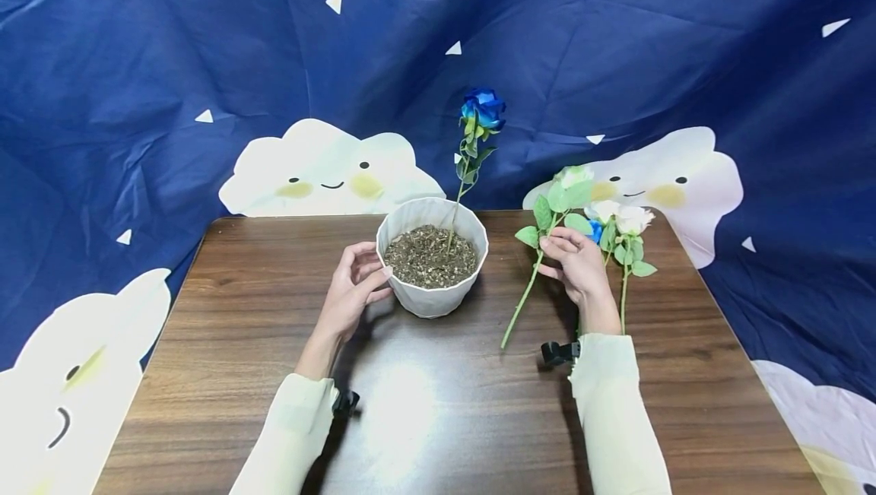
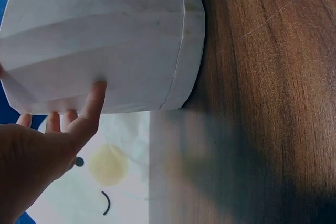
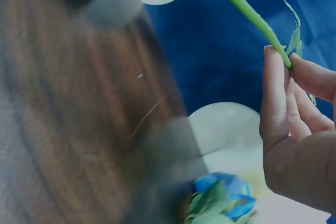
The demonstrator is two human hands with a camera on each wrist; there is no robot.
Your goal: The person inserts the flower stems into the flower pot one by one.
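Note:
A white faceted plant pot (image 1: 438,299) filled with dark soil (image 1: 427,255) stands on the wooden table, and one blue rose (image 1: 484,109) rises upright from the soil. At the pot's left side, my left hand (image 1: 350,293) holds it, thumb tip at the rim and fingertips against the outer wall (image 2: 121,51). My right hand (image 1: 578,263) pinches the green stem (image 3: 247,9) of a white rose (image 1: 573,176) between thumb and fingers. This rose leans, its bloom up and to the right, its lower stem end pointing toward the table's front.
Right of and behind my right hand lie more roses, white ones (image 1: 633,219) and a blue one (image 1: 594,232), with stems toward me. Behind the table's back edge hangs a dark blue cloth (image 1: 383,46) with smiling clouds. Each wrist wears a black camera mount (image 1: 560,353).

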